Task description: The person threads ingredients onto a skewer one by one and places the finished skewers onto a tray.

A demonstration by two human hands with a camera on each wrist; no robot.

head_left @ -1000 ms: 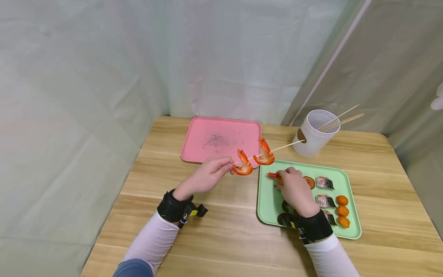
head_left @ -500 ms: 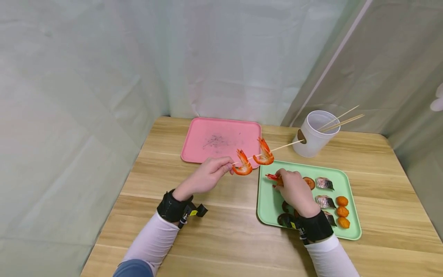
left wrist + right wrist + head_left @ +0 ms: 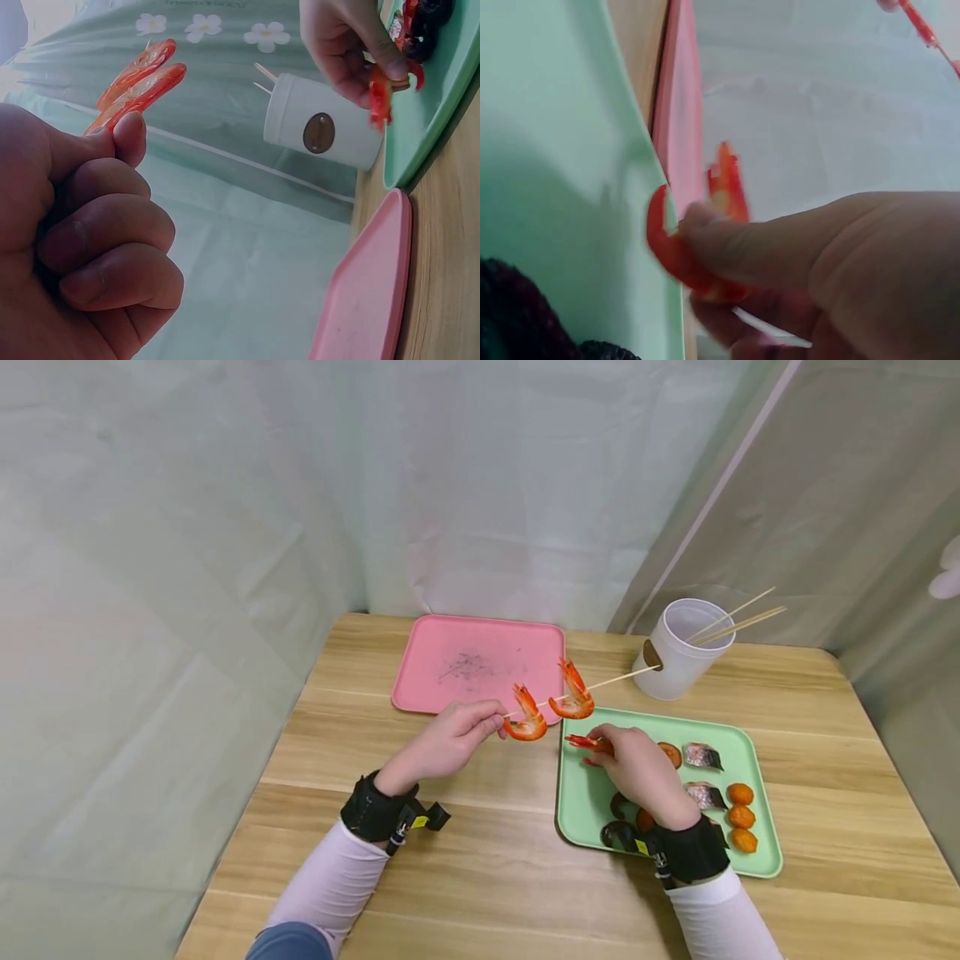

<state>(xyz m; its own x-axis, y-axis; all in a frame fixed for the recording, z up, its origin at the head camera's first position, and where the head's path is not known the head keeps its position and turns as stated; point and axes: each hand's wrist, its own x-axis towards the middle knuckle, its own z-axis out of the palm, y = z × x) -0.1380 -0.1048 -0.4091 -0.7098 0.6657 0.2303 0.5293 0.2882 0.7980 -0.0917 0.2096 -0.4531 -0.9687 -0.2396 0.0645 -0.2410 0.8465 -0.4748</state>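
Note:
In the head view, my left hand (image 3: 452, 739) grips a thin wooden skewer (image 3: 622, 677) near its lower end. Two orange-red shrimp (image 3: 528, 723) are threaded along it, and the skewer's tip points up to the right. The left wrist view has the thumb pressed over the curled fingers at the shrimp's base. My right hand (image 3: 637, 768) pinches another shrimp (image 3: 679, 259) between thumb and fingers, over the left part of the green tray (image 3: 581, 797). That shrimp's tail end sticks out to the left, and the fingers hide part of its body.
On the green tray lie fish pieces (image 3: 702, 756), orange balls (image 3: 741, 817), a brown round slice (image 3: 670, 755) and dark pieces (image 3: 618, 835). A pink tray (image 3: 480, 652) lies behind my left hand. At the back right stands a white cup (image 3: 678, 660) with several skewers.
My right hand has moved slightly to the left with the shrimp, which now shows more beyond the fingers. My left hand and the skewer have stayed nearly still.

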